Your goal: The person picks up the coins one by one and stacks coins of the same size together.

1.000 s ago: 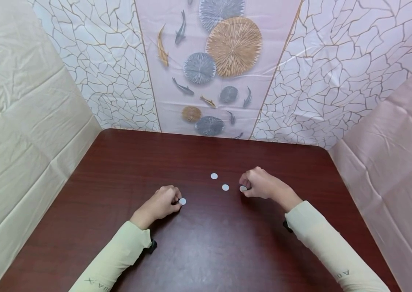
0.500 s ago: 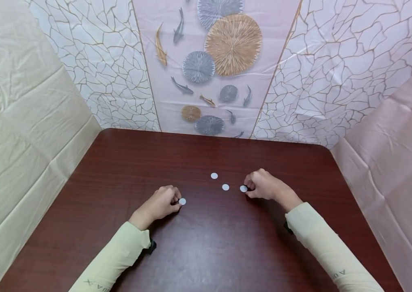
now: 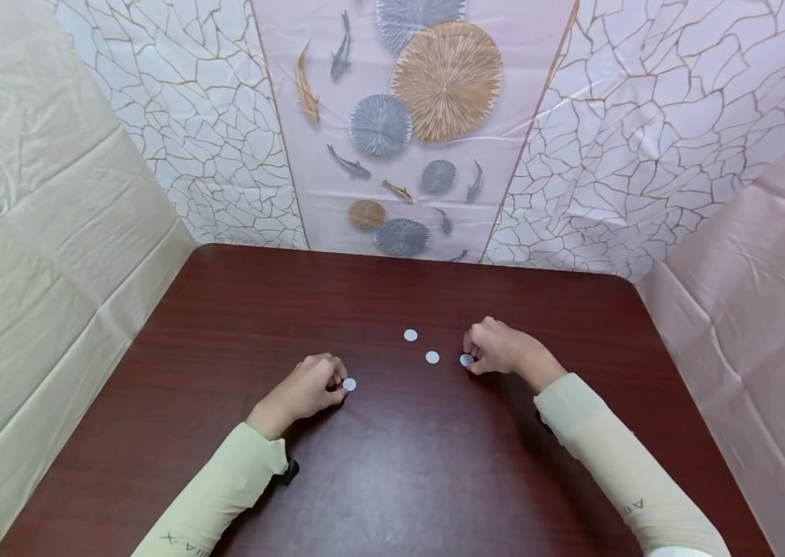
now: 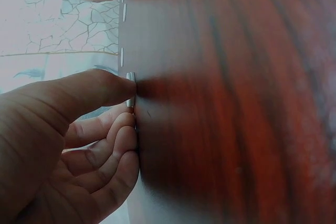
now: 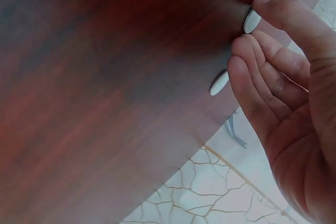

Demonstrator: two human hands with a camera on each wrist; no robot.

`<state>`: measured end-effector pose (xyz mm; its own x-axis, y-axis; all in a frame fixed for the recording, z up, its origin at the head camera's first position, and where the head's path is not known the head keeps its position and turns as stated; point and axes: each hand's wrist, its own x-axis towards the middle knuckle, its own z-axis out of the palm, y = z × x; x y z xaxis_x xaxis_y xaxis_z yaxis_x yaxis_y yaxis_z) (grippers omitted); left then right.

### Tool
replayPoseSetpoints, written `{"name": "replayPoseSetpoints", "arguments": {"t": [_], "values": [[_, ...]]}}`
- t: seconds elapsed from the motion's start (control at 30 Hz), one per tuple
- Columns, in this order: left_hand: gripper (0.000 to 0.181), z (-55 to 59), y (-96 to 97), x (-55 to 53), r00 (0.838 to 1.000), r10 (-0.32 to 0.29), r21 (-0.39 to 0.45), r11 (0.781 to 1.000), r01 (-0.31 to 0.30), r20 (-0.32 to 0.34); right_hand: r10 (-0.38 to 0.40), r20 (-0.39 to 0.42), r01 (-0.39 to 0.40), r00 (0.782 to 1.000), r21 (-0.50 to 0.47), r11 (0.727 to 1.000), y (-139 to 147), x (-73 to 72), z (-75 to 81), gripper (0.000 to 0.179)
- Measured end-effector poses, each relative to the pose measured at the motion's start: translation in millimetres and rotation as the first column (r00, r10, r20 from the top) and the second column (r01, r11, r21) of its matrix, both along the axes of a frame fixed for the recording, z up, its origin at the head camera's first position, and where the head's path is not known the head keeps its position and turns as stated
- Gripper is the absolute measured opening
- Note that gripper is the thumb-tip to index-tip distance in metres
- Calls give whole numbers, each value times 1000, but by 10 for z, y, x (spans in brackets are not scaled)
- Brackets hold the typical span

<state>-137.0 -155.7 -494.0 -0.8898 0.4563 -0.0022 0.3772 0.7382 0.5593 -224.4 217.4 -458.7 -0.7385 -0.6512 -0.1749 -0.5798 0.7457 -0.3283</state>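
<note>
My left hand point(image 3: 308, 384) pinches a small round white disc point(image 3: 349, 384) at the table's middle, thumb at one edge and fingertips at the other. Its edge looks two layers thick in the left wrist view, where the thumb point(image 4: 100, 92) presses on the disc point(image 4: 130, 88). Farther right, my right hand point(image 3: 500, 346) holds another white disc point(image 3: 466, 360) by its edges. In the right wrist view this disc point(image 5: 252, 21) lies flat on the tabletop between thumb tip and curled fingers. Between the hands lie two more discs, one nearer point(image 3: 432, 357) and one farther back point(image 3: 410, 335).
The dark red-brown wooden table point(image 3: 392, 464) has rounded far corners. Behind it hangs a printed cloth point(image 3: 392, 131) with fish and round shapes. Pale cloth walls stand at the left point(image 3: 37, 232) and right point(image 3: 747, 286).
My right hand drew back slightly from its disc half a second ago, and its fingers have since come in around the disc again. The left hand and the loose discs stay put.
</note>
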Motion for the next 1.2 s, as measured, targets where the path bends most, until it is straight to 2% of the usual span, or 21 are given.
{"name": "replayPoseSetpoints", "arguments": {"t": [0.2,0.43,0.57,0.83,1.2], "values": [[12,-3,6,-1,1000,2,2,1000,-2,9,11,32,-14,999,97,995,-76,-60,55,8],[11,7,-5,-8,1000,-14,-7,1000,14,-11,48,-29,-41,998,209,977,-186,-72,51,29],[11,-1,-5,-17,1000,-13,-7,1000,13,-16,51,-62,-35,997,231,972,-196,-60,17,31],[11,1,8,-16,1000,-2,-12,1000,3,12,26,-75,-12,997,187,982,-144,-33,-53,32],[11,21,5,-6,999,12,-17,1000,-12,31,32,-97,-18,995,144,989,-46,47,-35,41]]}}
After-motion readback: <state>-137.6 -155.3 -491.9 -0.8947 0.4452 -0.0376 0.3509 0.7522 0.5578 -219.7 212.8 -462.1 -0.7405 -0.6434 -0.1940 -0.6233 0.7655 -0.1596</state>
